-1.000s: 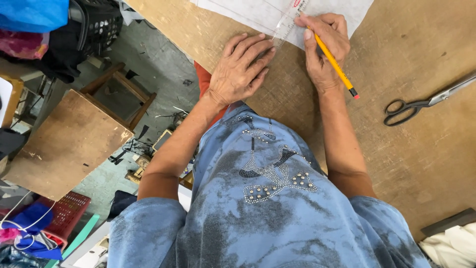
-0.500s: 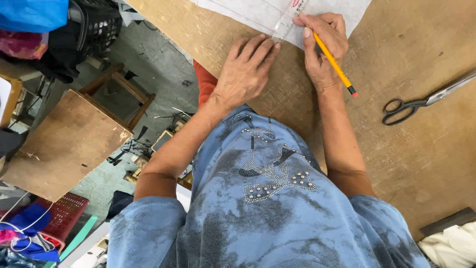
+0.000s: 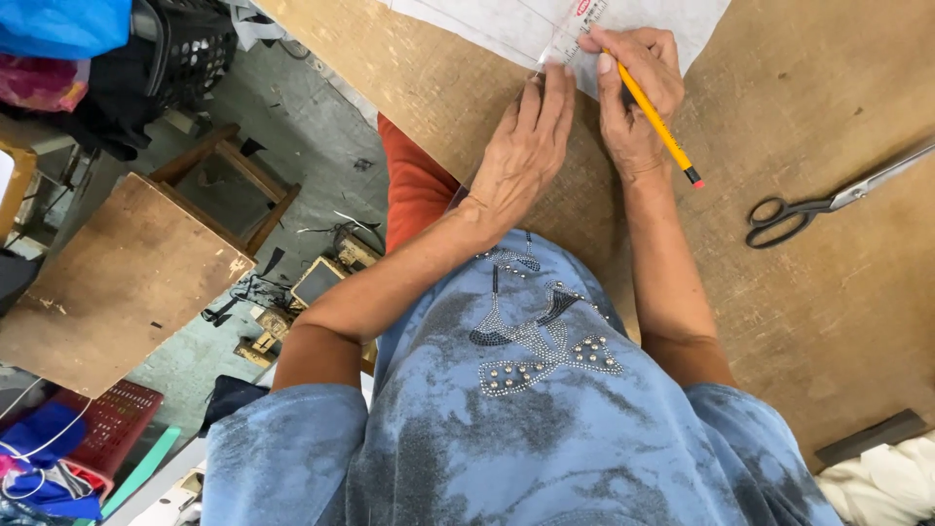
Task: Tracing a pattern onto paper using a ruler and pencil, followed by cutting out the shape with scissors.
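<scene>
Pencil is sitting pinched in the right hand over the paper, while the flat-spread left hand is pinning a clear ruler that might skid, bending the line.

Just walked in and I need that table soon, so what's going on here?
A person is marking a white sheet on the brown table. The left hand presses a clear ruler flat on the sheet, and the right hand holds a yellow pencil with its tip at the ruler's edge. Black-handled scissors lie untouched to the right.
</scene>
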